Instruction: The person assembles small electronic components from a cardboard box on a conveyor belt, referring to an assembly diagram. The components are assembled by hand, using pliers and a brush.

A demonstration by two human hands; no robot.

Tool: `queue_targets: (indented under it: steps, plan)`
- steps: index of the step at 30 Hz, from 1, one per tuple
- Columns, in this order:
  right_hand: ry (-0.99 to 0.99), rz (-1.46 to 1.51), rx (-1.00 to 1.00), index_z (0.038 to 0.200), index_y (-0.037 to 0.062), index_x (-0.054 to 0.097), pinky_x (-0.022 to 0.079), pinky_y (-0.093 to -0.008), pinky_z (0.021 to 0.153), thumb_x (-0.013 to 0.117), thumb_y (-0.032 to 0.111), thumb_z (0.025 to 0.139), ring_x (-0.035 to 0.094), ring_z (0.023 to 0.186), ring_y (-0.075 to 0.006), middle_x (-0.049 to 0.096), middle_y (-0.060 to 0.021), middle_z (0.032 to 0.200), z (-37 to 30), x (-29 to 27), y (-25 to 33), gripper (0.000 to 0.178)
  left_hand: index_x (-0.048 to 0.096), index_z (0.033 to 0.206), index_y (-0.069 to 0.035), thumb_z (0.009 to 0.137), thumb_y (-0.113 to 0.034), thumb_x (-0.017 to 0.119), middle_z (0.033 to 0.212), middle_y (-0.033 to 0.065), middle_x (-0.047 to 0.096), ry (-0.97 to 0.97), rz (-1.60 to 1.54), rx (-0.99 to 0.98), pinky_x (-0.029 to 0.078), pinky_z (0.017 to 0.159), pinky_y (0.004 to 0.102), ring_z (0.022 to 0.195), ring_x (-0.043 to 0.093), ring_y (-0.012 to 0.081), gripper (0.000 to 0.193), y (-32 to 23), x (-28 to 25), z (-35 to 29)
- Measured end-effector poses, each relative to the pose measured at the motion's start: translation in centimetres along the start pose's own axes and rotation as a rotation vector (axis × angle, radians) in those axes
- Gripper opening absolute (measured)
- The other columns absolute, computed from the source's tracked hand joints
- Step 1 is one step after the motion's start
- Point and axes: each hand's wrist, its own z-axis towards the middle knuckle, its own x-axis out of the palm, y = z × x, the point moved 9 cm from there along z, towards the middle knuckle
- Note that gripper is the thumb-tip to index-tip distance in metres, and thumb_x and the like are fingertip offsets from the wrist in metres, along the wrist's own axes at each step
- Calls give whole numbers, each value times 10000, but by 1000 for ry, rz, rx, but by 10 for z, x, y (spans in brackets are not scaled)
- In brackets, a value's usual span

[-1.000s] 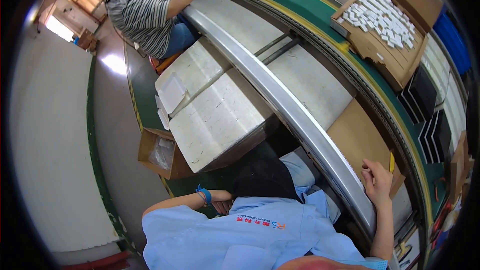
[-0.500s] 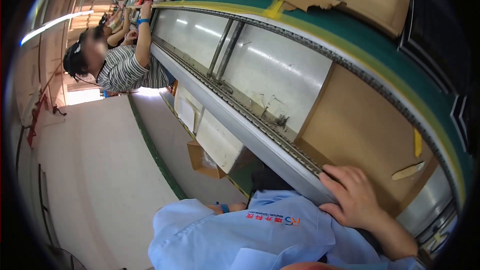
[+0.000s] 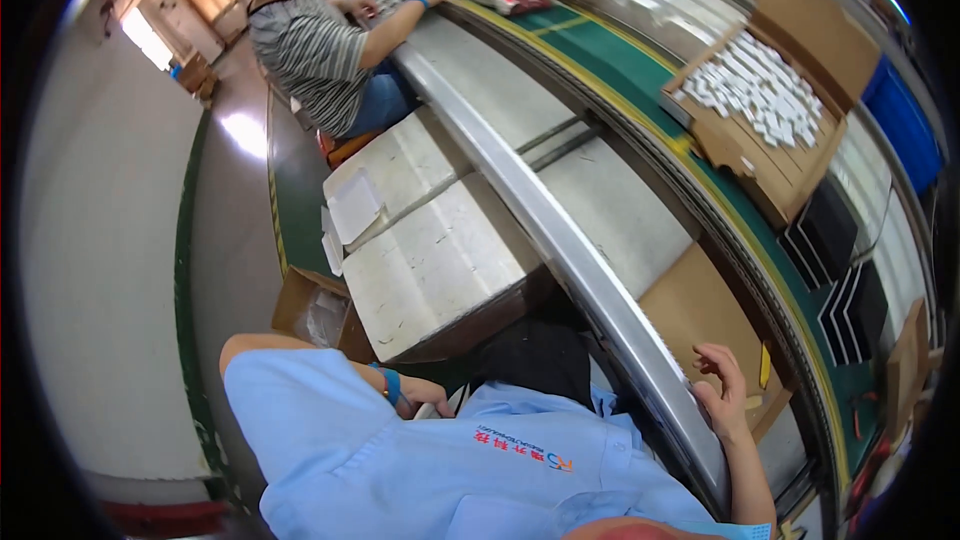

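The right hand (image 3: 725,400), fingers loosely parted, is beside the metal rail (image 3: 560,240); whether the left hand (image 3: 422,395) grips, I cannot tell

You present two hands: left hand (image 3: 424,397) at seven o'clock, right hand (image 3: 722,390) at four. Near your right, one yellow tool (image 3: 765,366). Two black, white-edged stacks (image 3: 855,322) at three; white pieces (image 3: 755,88) at two, too many to count.

Beyond the carton (image 3: 815,30) of white pieces (image 3: 760,90) sits a blue container (image 3: 905,130), probably a bin.
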Motion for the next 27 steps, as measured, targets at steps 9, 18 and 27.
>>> queue_targets:
  steps: [9,18,27]
  plan:
    - [17,-180,-11,1054,13,574,437,-319,746,659,293,716,549,870,-227,541,-125,1010,29,1,-3,446,629,1000,-23,711,-225,699,973,137,639,136,945,786,456,757,350,866,599,216,360,-55,60,-76]
    - [210,-219,8,1092,24,557,443,-363,747,684,219,689,555,851,-297,560,-138,960,23,10,2,465,618,977,22,800,-231,621,967,142,637,104,882,580,448,735,367,874,588,224,309,-22,53,-47]
    - [-78,-5,117,1064,-11,558,433,-221,620,620,121,722,512,711,-115,543,-70,865,19,1,-22,372,645,951,-23,779,-218,617,869,105,653,246,572,327,516,695,301,769,632,181,261,-14,79,-51]
